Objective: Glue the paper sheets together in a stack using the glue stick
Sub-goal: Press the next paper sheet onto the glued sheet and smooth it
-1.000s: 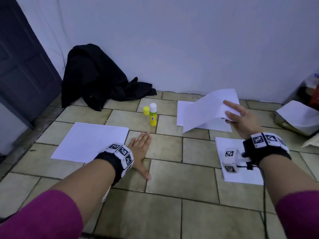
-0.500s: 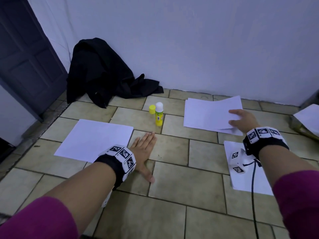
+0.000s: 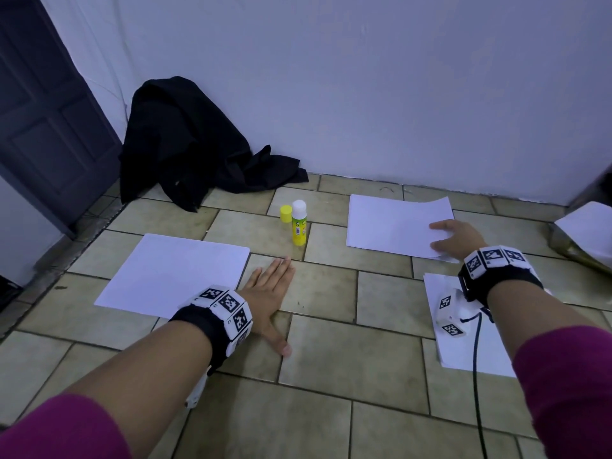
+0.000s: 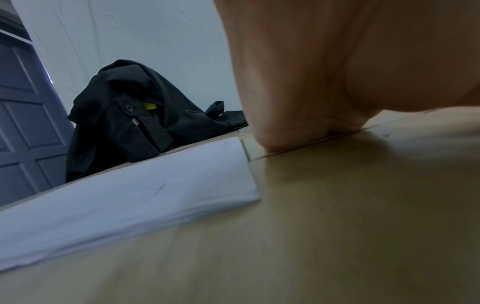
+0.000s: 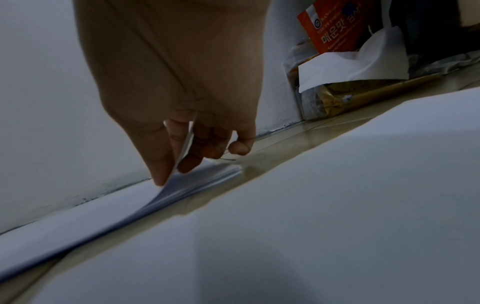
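1. Paper is laid in three places on the tiled floor: a left sheet, a far stack by the wall, and a near stack under the right forearm.
2. Right hand is set on the far stack's right near corner; in the right wrist view the top sheet is seen pinched between thumb and fingers and lifted a little off the pile at that corner.
3. Left hand is pressed flat on the floor, fingers straight and together, thumb spread; nothing is held. It is placed just beside the left sheet's right edge, and whether that edge is touched cannot be told.
4. Glue stick is stood upright on the floor between the left sheet and the far stack, well apart from both hands. Its white top is exposed, and the yellow cap is stood just beside it on the left.
5. Black jacket is heaped against the wall near a dark door.
6. Bags and an orange packet are seen at the far right, by the wall.
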The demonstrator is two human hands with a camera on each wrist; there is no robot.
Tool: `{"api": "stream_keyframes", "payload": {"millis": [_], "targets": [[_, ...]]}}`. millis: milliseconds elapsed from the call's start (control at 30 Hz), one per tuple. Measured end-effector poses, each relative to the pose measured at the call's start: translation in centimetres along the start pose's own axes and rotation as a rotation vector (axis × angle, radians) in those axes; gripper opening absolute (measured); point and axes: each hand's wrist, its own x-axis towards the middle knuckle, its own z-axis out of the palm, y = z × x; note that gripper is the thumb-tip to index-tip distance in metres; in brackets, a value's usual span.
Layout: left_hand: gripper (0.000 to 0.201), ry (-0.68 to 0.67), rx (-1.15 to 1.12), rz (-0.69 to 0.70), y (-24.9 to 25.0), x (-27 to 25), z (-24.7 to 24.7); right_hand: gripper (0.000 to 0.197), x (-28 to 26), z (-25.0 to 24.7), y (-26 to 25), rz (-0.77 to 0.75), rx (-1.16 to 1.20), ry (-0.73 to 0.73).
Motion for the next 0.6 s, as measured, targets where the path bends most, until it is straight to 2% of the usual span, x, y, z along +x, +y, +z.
{"api": "stream_keyframes", "payload": {"millis": [200, 333, 467, 533, 600], "targets": [[0.148, -0.012, -0.01, 0.0, 0.1, -0.2, -0.2, 0.037, 0.7, 0.8, -0.3, 0.181, -0.157, 0.069], [0.148, -0.01, -0.002, -0.006, 0.0, 0.0, -0.1, 0.038, 0.9, 0.8, -0.1, 0.223, -0.143, 0.039], [0.151, -0.003, -0.012, 0.0, -0.3, 0.2, 0.2, 0.042, 0.7, -1.1, -0.1, 0.165, 0.068, -0.017], [0.162, -0.013, -0.017, 0.012, -0.5, 0.3, 0.1, 0.046, -0.1, -2.3, -0.7, 0.108, 0.111, -0.004], [0.172, -0.023, -0.025, 0.025, -0.7, 0.4, 0.0, 0.055, -2.0, -3.0, -1.7, 0.052, 0.117, -0.057]]}}
